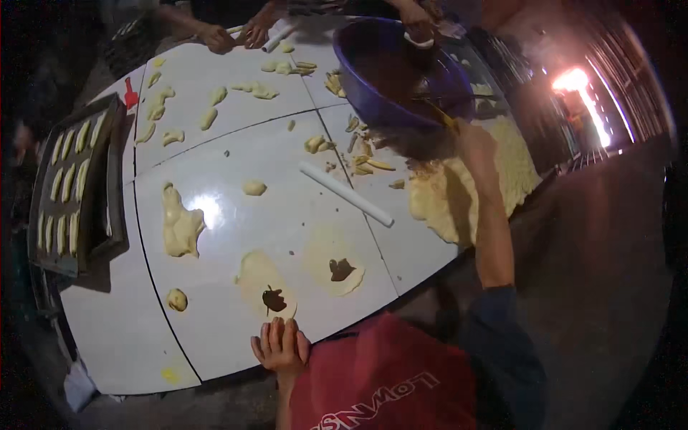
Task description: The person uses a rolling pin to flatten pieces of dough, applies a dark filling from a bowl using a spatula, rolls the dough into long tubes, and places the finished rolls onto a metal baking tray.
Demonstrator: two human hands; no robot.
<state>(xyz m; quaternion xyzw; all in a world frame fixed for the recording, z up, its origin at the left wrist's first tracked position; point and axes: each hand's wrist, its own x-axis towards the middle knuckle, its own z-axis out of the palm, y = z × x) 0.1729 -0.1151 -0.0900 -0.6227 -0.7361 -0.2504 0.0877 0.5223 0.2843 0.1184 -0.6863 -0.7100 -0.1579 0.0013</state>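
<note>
My left hand (pixel 281 344) lies at the table's front edge with its fingers out flat, right beside the near rim of a flat oval dough piece (pixel 256 269). A dark brown filling blob (pixel 274 299) sits on that piece. To its right is a second flat dough piece (pixel 350 284) with its own brown blob (pixel 342 269). My right arm reaches far right, where my right hand (pixel 474 147) is closed on a yellow-handled tool (pixel 446 118). The tool's far end goes into a large purple basin (pixel 342 64) with brown contents; its tip is hard to make out.
A white rolling pin (pixel 346 193) lies mid-table. Large dough sheets (pixel 448 204) cover the right corner. Dough lumps (pixel 180 222) are scattered leftward. A dark tray (pixel 89 179) of dough sticks stands left. Other people's hands (pixel 215 39) work at the far edge. A bright flame (pixel 573 80) burns right.
</note>
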